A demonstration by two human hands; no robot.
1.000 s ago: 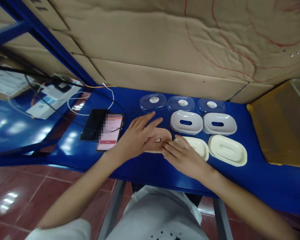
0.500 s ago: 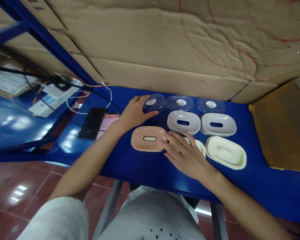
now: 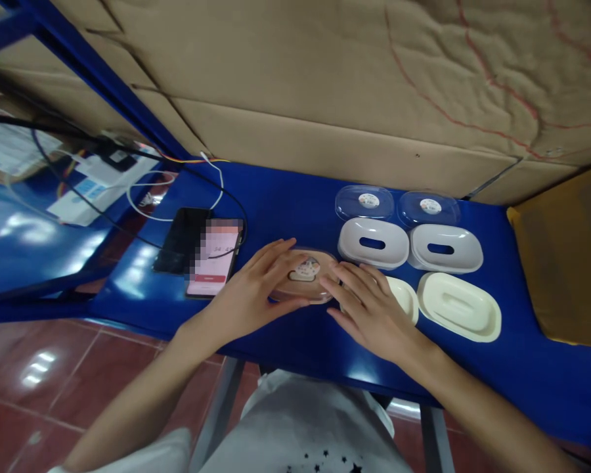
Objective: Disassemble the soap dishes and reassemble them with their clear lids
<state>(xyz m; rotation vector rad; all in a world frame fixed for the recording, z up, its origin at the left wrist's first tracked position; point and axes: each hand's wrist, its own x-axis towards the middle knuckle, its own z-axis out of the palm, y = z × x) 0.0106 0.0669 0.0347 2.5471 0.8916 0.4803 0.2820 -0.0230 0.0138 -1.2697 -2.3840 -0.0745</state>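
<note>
A peach oval soap dish [image 3: 300, 289] lies on the blue table, with a clear lid [image 3: 320, 255] bearing a round sticker over it. My left hand [image 3: 263, 282] grips the lid's left end, thumb on the near side and fingers on the far side. At the other end, my right hand [image 3: 367, 302] has its fingertips around the right edge of the dish and lid. Under and behind that hand, a cream oval tray [image 3: 408, 299] is partly hidden. Whether the lid is fully seated on the dish I cannot tell.
Beyond my right hand stand two white slotted bases [image 3: 373, 243], two clear lids [image 3: 364, 202] and another cream tray [image 3: 459, 307]. A lit phone [image 3: 211, 263] and a dark phone [image 3: 180, 240] lie left, near cables. A cardboard box [image 3: 566, 263] bounds the right.
My left hand has brought the leftmost clear lid from the back row toward me and onto the peach soap dish. My right hand stays at the dish's right end.
</note>
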